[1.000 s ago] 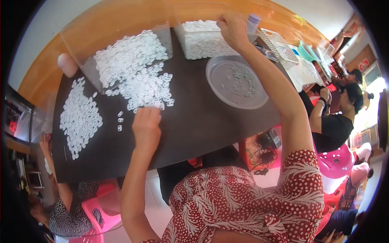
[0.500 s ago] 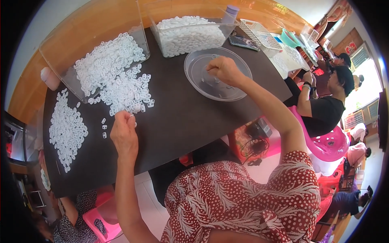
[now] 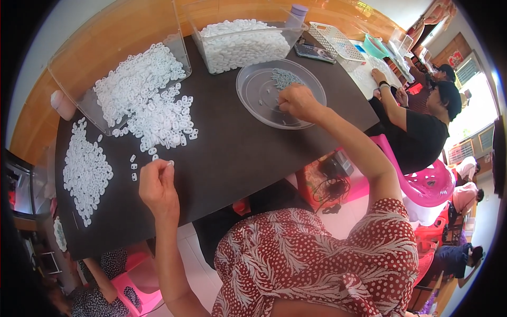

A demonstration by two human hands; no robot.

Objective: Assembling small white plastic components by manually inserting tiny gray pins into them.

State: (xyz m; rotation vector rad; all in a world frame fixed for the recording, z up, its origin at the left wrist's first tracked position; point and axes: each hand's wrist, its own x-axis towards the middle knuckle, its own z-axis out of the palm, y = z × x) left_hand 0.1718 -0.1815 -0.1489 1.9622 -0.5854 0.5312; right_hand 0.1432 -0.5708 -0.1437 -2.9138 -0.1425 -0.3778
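Note:
My left hand [image 3: 160, 190] is raised at the near edge of a white heap, its fingers closed on a small white plastic piece [image 3: 170, 164]. That heap of white oval pieces with holes [image 3: 161, 119] spills from a tipped clear bin [image 3: 68, 84]. Over the right side of a round clear dish [image 3: 248, 100] is my right hand [image 3: 301, 103], fingers pinched downward. Small thin grey pins or screws [image 3: 285, 78] lie in the dish beside it. Whether a pin is between those fingertips is hidden.
Another pile of white pieces [image 3: 84, 174] spreads on the left of the dark table [image 3: 222, 158]. Behind the dish stand a full clear bin [image 3: 245, 47], a purple-lidded bottle [image 3: 297, 16], a phone [image 3: 315, 53] and a white basket [image 3: 338, 42]. A person in black [image 3: 417, 132] sits at right.
My left hand has drawn back toward me from the white heap with the piece. My right hand has moved right and nearer, uncovering the grey pins in the dish.

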